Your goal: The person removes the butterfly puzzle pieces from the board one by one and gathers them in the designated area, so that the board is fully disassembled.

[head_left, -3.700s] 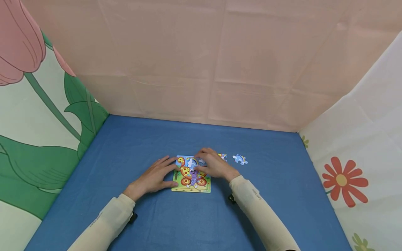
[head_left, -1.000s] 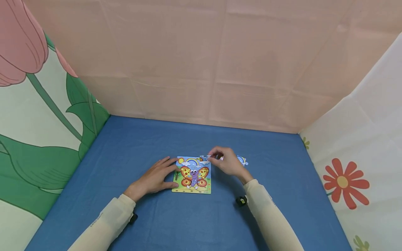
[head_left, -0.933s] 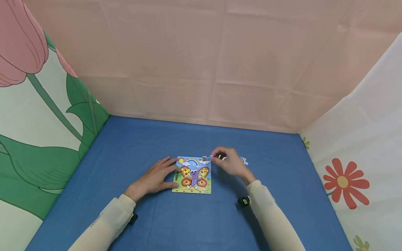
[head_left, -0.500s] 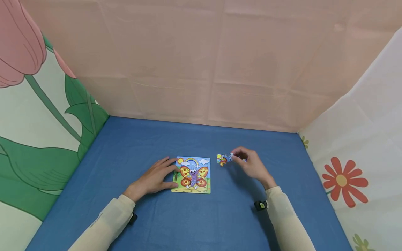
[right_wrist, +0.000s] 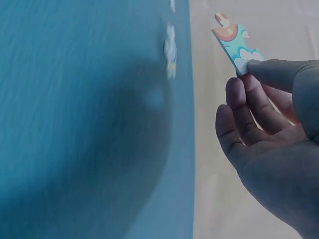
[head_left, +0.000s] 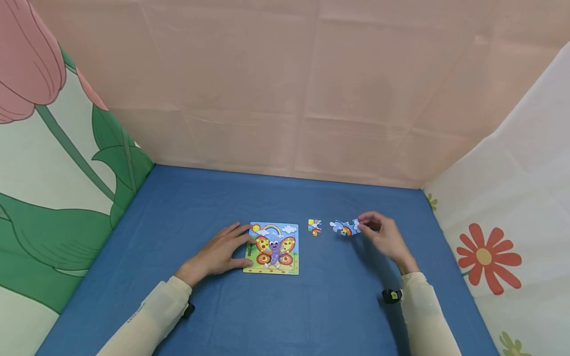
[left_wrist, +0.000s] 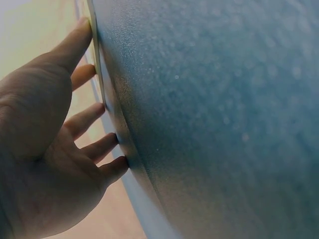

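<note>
In the head view a flat butterfly puzzle board lies on the blue table. My left hand rests at its left side with fingers spread; the left wrist view shows the thumb and fingertips along the board's edge. To the right of the board, my right hand pinches a jigsaw piece between thumb and fingers, held up off the table in the right wrist view. The piece bears a white cloud and an orange patch. From the head it overlaps a blue rainbow piece lying behind it.
Another jigsaw piece, yellow and red, lies between the board and the rainbow piece. The blue table ends at a pink back wall. Printed flower sheets flank both sides.
My right hand has carried the jigsaw piece rightward from the board's upper right corner, past the loose pieces. The yellow and red piece is uncovered again. The left hand has stayed put.
</note>
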The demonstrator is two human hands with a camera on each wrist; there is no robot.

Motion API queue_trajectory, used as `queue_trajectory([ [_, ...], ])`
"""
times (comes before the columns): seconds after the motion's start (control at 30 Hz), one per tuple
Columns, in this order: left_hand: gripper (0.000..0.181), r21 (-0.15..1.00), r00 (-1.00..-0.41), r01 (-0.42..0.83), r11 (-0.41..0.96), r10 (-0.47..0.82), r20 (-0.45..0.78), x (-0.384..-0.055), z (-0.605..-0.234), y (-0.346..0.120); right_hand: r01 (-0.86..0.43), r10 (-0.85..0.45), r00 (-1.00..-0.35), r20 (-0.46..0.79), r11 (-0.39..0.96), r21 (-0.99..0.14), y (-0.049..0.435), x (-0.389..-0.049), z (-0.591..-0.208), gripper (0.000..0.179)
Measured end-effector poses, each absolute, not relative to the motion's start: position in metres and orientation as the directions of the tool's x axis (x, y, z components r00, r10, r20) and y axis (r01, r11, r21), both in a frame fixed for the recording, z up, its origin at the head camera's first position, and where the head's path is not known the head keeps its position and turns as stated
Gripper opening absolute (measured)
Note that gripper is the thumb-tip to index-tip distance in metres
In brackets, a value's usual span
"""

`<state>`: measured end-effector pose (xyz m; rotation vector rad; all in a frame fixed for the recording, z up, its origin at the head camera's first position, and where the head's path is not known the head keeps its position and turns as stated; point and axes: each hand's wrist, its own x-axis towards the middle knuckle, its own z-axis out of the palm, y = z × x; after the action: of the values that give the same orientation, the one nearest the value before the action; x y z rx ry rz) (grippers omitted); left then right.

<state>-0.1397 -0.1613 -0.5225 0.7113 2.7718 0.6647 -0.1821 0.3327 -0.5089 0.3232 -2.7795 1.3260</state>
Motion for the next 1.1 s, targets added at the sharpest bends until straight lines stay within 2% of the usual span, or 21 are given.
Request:
queue_trajectory([
  [0.47, 0.049, 0.471, -0.862, 0.413, 0.779, 0.501, -0.073, -0.14, -0.524, -0.162, -0.126, -0.083, -0.992, 0.094, 0.707, -0.696, 0.368, -0.19, -0.519, 0.016],
  [0.77, 0.05, 0.471, -0.861, 0.418, 0.777, 0.504, -0.067, -0.14, -0.525, -0.163, -0.063, -0.053, -0.998, 0.035, 0.757, -0.651, 0.374, -0.199, -0.531, 0.018],
  [1.1, 0.051, 0.472, -0.854, 0.433, 0.768, 0.518, -0.059, -0.139, -0.525, -0.163, -0.037, -0.034, -0.999, 0.017, 0.758, -0.652, 0.374, -0.205, -0.541, 0.02],
])
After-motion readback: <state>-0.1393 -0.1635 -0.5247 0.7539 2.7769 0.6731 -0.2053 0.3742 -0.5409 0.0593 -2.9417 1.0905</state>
